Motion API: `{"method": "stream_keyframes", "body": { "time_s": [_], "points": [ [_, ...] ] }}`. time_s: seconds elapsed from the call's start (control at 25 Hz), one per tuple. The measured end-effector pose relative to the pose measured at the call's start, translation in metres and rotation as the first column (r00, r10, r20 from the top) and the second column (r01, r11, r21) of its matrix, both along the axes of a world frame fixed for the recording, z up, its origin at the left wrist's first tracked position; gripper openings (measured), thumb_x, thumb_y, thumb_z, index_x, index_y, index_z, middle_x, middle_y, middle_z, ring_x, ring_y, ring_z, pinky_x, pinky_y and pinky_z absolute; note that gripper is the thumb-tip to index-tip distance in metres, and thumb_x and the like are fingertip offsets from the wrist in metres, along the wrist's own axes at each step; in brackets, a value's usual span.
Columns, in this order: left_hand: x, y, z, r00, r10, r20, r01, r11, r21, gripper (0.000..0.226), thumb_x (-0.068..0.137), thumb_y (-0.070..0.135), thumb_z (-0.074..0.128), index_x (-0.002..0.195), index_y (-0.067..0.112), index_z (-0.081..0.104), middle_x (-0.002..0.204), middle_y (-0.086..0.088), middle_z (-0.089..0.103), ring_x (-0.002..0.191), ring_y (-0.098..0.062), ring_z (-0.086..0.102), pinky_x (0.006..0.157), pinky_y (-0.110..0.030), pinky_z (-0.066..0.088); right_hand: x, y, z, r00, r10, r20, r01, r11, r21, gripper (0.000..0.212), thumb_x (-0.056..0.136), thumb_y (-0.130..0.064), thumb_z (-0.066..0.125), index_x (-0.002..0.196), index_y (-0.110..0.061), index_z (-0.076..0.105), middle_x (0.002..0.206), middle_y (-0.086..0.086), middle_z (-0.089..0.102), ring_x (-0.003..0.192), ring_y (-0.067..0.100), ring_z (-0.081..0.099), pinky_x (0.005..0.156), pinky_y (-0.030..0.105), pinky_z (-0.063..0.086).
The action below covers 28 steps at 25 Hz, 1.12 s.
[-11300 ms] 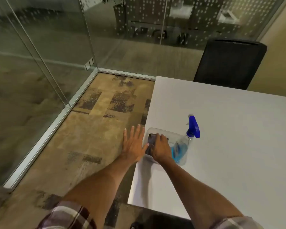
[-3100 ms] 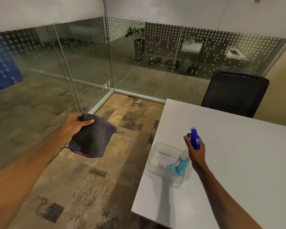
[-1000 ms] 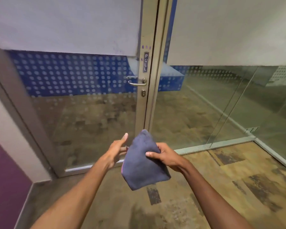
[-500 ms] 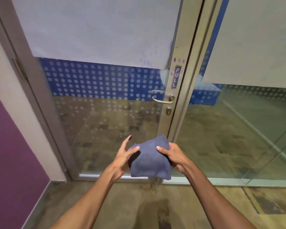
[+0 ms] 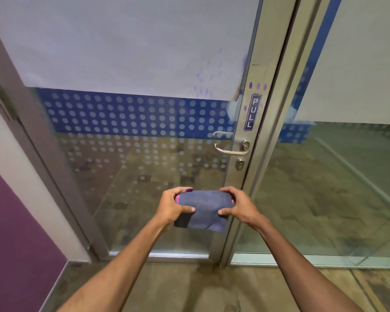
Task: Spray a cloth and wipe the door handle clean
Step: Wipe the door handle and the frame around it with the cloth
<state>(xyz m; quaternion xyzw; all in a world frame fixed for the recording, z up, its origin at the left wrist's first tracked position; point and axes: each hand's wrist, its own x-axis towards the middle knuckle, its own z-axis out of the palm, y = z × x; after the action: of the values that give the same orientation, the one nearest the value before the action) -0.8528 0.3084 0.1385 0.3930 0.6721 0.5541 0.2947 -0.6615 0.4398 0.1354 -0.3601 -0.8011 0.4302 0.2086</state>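
Counted in view: two hands, the left hand (image 5: pixel 170 207) and the right hand (image 5: pixel 240 207), both closed on one folded cloth (image 5: pixel 203 210). One glass door (image 5: pixel 133 154) carries one lever door handle (image 5: pixel 231 149), one keyhole (image 5: pixel 240 164) below it and one "PULL" label (image 5: pixel 252 112) above it; a second lever (image 5: pixel 221 133) shows through the glass on the far side. One fixed glass panel (image 5: pixel 347 176) stands to the right of the door, and one purple wall (image 5: pixel 14 233) to the left.
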Motion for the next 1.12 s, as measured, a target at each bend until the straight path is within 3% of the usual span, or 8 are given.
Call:
{"method": "stream_keyframes", "body": {
  "time_s": [0.16, 0.32, 0.4, 0.48, 0.56, 0.68, 0.92, 1.12],
  "points": [
    [-0.03, 0.031, 0.007, 0.94, -0.021, -0.342, -0.008, 0.996, -0.085, 0.054, 0.061, 0.011, 0.09, 0.112, 0.011, 0.072, 0.108, -0.005, 0.073, 0.102, -0.015, 0.066, 0.091, -0.022, 0.047, -0.019, 0.029, 0.0, 0.991, -0.072, 0.111, 0.046, 0.974, 0.223, 0.035, 0.069, -0.018, 0.082, 0.102, -0.014, 0.071, 0.087, 0.001, 0.061, 0.077, 0.011, 0.059, 0.074, 0.027, 0.047],
    [-0.064, 0.053, 0.021, 0.691, -0.219, -0.689, 0.025, 0.959, -0.281, 0.04, 0.064, 0.052, 0.075, 0.097, 0.029, 0.075, 0.098, 0.0, 0.054, 0.099, -0.018, 0.048, 0.08, -0.03, 0.04, -0.027, 0.051, 0.001, 0.996, -0.083, 0.015, 0.079, 0.98, 0.184, 0.02, 0.077, -0.015, 0.078, 0.096, -0.012, 0.073, 0.094, 0.0, 0.055, 0.086, 0.008, 0.053, 0.073, 0.015, 0.042],
    [-0.076, 0.065, 0.03, 0.825, -0.299, -0.479, 0.218, 0.951, -0.218, 0.035, 0.063, 0.045, 0.079, 0.087, 0.019, 0.073, 0.102, 0.002, 0.055, 0.1, -0.013, 0.049, 0.084, -0.028, 0.04, -0.03, 0.058, 0.005, 0.979, -0.088, -0.185, 0.085, 0.996, -0.027, 0.015, 0.081, -0.012, 0.072, 0.096, -0.011, 0.072, 0.1, 0.002, 0.065, 0.092, 0.009, 0.06, 0.082, 0.017, 0.046],
    [-0.075, 0.077, 0.038, 0.924, -0.379, -0.058, 0.374, 0.925, -0.071, 0.025, 0.069, 0.028, 0.078, 0.083, 0.009, 0.068, 0.096, -0.004, 0.066, 0.087, -0.015, 0.06, 0.078, -0.029, 0.048, -0.035, 0.059, 0.008, 0.907, -0.158, -0.39, 0.036, 0.953, -0.302, 0.013, 0.083, -0.011, 0.062, 0.093, -0.01, 0.072, 0.092, 0.003, 0.071, 0.086, 0.012, 0.063, 0.076, 0.021, 0.051],
    [-0.066, 0.092, 0.043, 0.923, -0.329, 0.198, 0.334, 0.943, 0.01, 0.02, 0.071, 0.019, 0.075, 0.081, 0.007, 0.062, 0.079, -0.008, 0.062, 0.073, -0.018, 0.056, 0.065, -0.028, 0.045, -0.044, 0.06, 0.014, 0.793, -0.303, -0.528, 0.0, 0.868, -0.497, 0.018, 0.088, -0.007, 0.056, 0.091, -0.009, 0.073, 0.089, 0.005, 0.074, 0.082, 0.017, 0.067, 0.069, 0.023, 0.055],
    [-0.046, 0.118, 0.052, 0.851, -0.218, 0.478, 0.216, 0.974, 0.06, 0.021, 0.081, 0.002, 0.07, 0.101, -0.004, 0.066, 0.091, -0.014, 0.07, 0.078, -0.02, 0.064, 0.066, -0.025, 0.055, -0.047, 0.07, 0.026, 0.634, -0.476, -0.61, -0.06, 0.756, -0.652, 0.026, 0.089, -0.021, 0.058, 0.106, -0.005, 0.071, 0.095, 0.011, 0.076, 0.086, 0.02, 0.072, 0.071, 0.025, 0.058],
    [-0.014, 0.165, 0.073, 0.717, -0.132, 0.685, 0.046, 0.989, 0.143, 0.02, 0.086, -0.003, 0.065, 0.105, -0.008, 0.065, 0.099, -0.019, 0.072, 0.082, -0.024, 0.069, 0.076, -0.033, 0.058, -0.058, 0.07, 0.036, 0.198, -0.547, -0.814, -0.562, 0.617, -0.551, 0.094, 0.068, -0.063, 0.067, 0.14, -0.007, 0.045, 0.142, 0.019, 0.05, 0.134, 0.035, 0.044, 0.114, 0.048, 0.029],
    [0.004, 0.189, 0.077, 0.793, -0.144, 0.592, 0.06, 0.986, 0.158, 0.018, 0.084, 0.01, 0.072, 0.101, 0.003, 0.069, 0.1, -0.016, 0.074, 0.084, -0.022, 0.071, 0.069, -0.029, 0.059, -0.07, 0.085, 0.054, 0.244, -0.61, -0.754, -0.409, 0.64, -0.65, 0.061, 0.088, -0.035, 0.054, 0.14, -0.004, 0.043, 0.128, 0.018, 0.062, 0.113, 0.029, 0.063, 0.096, 0.044, 0.051]
  ]
}}
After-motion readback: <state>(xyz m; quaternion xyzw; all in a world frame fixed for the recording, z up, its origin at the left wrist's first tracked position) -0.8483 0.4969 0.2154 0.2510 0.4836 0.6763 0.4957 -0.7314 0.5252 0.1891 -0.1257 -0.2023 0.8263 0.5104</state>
